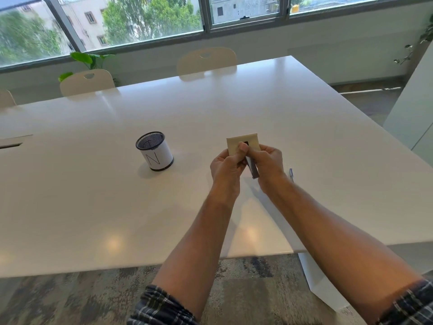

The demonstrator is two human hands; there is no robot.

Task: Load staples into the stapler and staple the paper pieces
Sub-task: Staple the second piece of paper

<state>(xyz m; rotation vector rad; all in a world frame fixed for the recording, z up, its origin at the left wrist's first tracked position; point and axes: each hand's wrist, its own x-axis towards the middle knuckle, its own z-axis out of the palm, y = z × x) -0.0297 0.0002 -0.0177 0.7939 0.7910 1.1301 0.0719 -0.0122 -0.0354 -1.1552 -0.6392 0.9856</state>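
Above the white table [234, 109] I hold small cream paper pieces [236, 141] in the air. My left hand [226, 165] pinches their lower left edge with thumb and fingers. My right hand [269, 164] grips a small dark grey stapler [252, 168], whose front end lies over the lower middle of the paper. The stapler's rear sticks out below, between my two hands. Its jaws are hidden by my fingers. A small blue thing [291, 174], perhaps a staple box, peeks out on the table behind my right wrist.
A black mesh pen cup [154, 152] with a white label marked N stands left of my hands. Cream chairs [206, 59] line the far side, with windows behind. The table's near edge runs under my forearms, and a cable slot [11, 144] lies at the far left.
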